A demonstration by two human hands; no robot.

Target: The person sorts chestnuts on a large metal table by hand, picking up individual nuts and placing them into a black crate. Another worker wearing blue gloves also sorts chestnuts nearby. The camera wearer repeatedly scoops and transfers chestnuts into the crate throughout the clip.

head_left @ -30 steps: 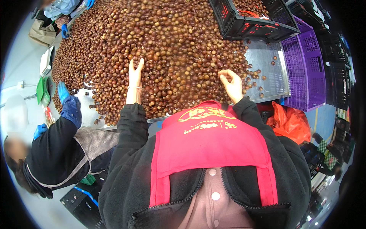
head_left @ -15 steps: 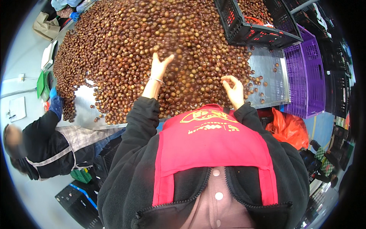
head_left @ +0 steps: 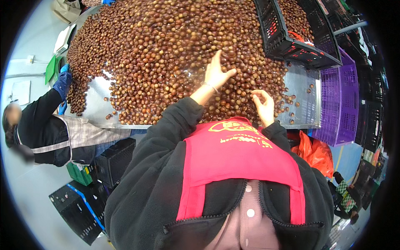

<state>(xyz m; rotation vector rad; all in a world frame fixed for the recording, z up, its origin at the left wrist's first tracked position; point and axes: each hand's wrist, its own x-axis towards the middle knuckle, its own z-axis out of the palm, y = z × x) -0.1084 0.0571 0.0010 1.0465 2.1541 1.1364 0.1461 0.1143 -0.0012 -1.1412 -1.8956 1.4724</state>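
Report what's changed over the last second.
The left hand moved rightward across the brown nuts, closing much of the gap to the right hand. The camera's view shifted too. No nut is visibly picked up or let go. The right hand stays bent at the pile's right side; the black crate stays on the metal table, with the purple crate beside it.

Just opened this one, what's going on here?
A person's bare hands are at a big spread of round brown nuts on a metal table. The left hand, fingers spread, is over the nuts; the right hand is curled near the close edge, its grip unclear. A black crate holding more nuts stands to the right. At left, a co-worker wears blue gloves.
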